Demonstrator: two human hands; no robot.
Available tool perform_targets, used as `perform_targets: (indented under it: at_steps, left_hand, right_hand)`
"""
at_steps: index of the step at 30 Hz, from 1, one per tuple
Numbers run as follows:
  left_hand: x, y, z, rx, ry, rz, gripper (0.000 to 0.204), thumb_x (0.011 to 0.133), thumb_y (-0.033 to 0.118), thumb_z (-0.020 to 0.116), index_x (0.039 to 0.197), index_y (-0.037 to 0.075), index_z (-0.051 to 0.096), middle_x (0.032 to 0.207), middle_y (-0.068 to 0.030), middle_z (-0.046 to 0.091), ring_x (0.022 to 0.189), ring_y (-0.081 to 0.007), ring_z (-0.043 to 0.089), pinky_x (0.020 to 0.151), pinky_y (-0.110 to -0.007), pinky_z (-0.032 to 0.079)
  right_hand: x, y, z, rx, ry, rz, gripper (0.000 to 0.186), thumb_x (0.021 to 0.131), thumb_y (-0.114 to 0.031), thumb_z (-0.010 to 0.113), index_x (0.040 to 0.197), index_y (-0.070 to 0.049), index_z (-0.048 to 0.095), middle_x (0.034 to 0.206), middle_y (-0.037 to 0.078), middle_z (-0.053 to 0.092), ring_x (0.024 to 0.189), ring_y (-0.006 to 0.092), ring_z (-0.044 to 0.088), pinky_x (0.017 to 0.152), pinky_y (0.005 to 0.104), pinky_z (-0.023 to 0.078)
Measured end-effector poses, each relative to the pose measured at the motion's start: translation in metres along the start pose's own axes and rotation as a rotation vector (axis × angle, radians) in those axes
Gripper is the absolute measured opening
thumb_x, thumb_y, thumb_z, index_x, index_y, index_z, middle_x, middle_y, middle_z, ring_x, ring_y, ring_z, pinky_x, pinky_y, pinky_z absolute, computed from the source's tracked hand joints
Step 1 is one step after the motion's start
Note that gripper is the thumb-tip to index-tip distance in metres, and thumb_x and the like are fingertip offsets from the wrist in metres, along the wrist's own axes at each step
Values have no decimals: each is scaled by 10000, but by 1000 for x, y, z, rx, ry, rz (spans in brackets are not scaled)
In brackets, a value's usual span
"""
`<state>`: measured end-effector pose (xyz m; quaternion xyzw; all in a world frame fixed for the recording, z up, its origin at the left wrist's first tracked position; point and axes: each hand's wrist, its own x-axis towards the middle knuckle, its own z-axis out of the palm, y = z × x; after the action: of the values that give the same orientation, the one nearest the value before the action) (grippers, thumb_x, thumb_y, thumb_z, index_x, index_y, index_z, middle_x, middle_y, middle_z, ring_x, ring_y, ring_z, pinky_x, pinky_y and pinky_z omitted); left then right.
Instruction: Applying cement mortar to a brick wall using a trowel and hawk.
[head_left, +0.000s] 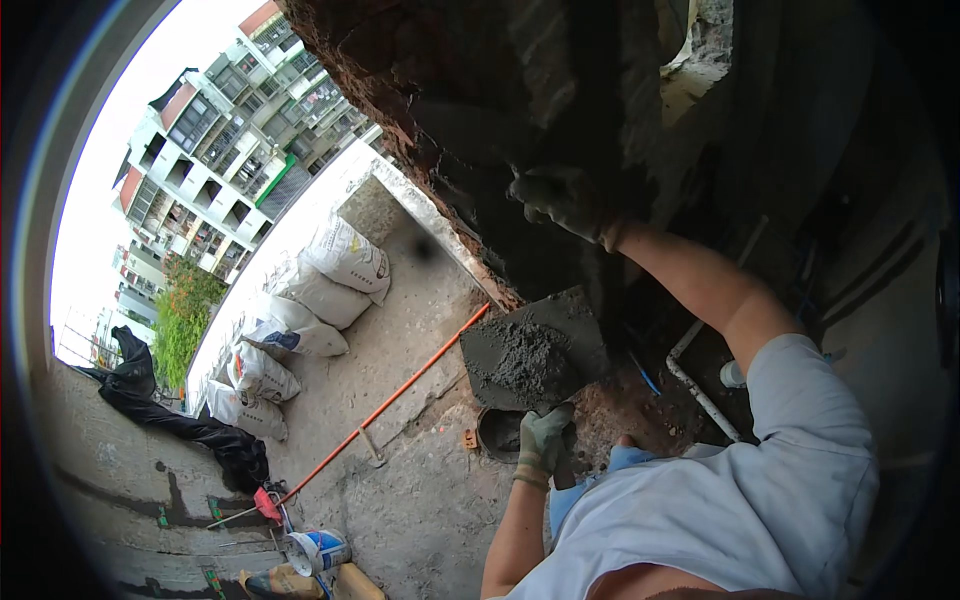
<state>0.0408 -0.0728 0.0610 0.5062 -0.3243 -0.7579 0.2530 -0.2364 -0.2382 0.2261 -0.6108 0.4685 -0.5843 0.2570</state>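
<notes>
Currently L hand (543, 438) holds 1 board (583, 332) w/ mortar (523, 362).

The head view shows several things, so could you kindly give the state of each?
Mortar board: loaded with grey mortar
Left hand: gloved, closed, holding the mortar board
Right hand: gloved, raised near the wall; grip unclear
White sacks: filled, in a row
Black sheet: crumpled
Orange pole: not held
Round container: partly hidden
Bucket: open

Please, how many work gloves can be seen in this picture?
2: one on the left hand, just below the board with mortar; one on the right hand, before the dark wall. Deep shadow may hide others.
</notes>
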Motion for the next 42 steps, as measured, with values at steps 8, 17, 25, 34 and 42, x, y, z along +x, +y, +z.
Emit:
perform_targets:
  at_steps: [8, 17, 25, 34, 42]
  left_hand:
    - [20, 9, 22, -8, 16, 84, 125, 801, 169, 739, 729, 124, 647, 627, 26, 562, 471, -121, 497, 437, -297, 381]
    - [25, 12, 31, 33, -66, 55, 131, 816, 200, 712, 750, 130, 623, 593, 2, 526, 449, -149, 481, 417, -301, 372]
    - [30, 21, 7, 24, -115, 127, 174, 819, 196, 688, 719, 60, 644, 605, -33, 575, 467, -174, 524, 439, -307, 413]
    - [-12, 84, -38, 160, -177, 167, 168, 834, 225, 706, 921, 101, 634, 697, 5, 562, 531, -136, 511, 479, -302, 441]
    - [13, 53, -70, 188, -247, 171, 177, 829, 205, 706, 834, 33, 663, 640, -3, 589, 515, -125, 542, 473, -301, 450]
  right_hand:
    - [4, 32, -22, 171, 53, 167, 286, 961, -263, 635, 1126, -34, 677, 737, 23, 673, 705, 116, 619, 735, 273, 495]
    - [-81, -2, -51, -723, 175, 144, 332, 914, -369, 696, 876, -39, 699, 817, 93, 735, 674, 177, 685, 630, 302, 528]
    - [-184, -27, 2, -1024, -242, 40, 347, 845, -412, 740, 833, -72, 673, 676, 85, 666, 638, 267, 672, 588, 359, 525]
    - [-204, -64, 48, -1200, -266, -340, 293, 786, -395, 757, 850, -121, 676, 650, 30, 644, 598, 252, 639, 540, 384, 488]
    - [-194, -85, 130, -537, -4, 603, 362, 796, -405, 768, 808, -55, 678, 731, 94, 688, 695, 294, 681, 612, 381, 533]
